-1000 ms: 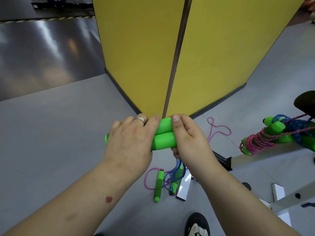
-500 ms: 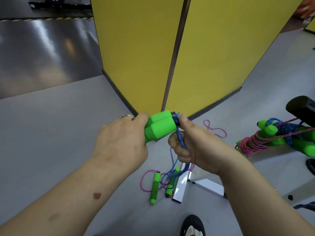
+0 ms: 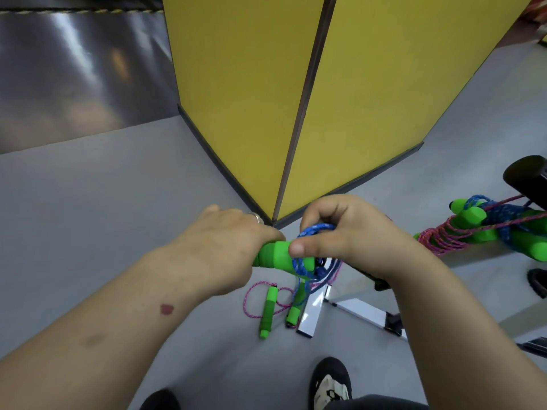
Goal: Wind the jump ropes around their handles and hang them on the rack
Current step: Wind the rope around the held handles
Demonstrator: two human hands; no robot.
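My left hand (image 3: pixel 225 250) grips a pair of green foam handles (image 3: pixel 281 257) held side by side. My right hand (image 3: pixel 352 235) pinches the blue rope (image 3: pixel 313 229) and lays a loop over the handles' right end; more blue rope hangs below. On the floor underneath lies a pink rope (image 3: pixel 251 300) with two green handles (image 3: pixel 268 312), unwound. At the right, wound pink and blue ropes with green handles (image 3: pixel 473 229) rest on the white rack bar (image 3: pixel 485 255).
A yellow partition corner (image 3: pixel 296 113) stands just ahead. White rack feet (image 3: pixel 313 312) spread on the grey floor below my hands. A black padded roller (image 3: pixel 524 176) sits at the far right. My shoe (image 3: pixel 331 383) is at the bottom edge.
My right hand let go of the handles, took the blue rope and has brought a turn of it over the handles' end. My left hand slid leftward along the handles.
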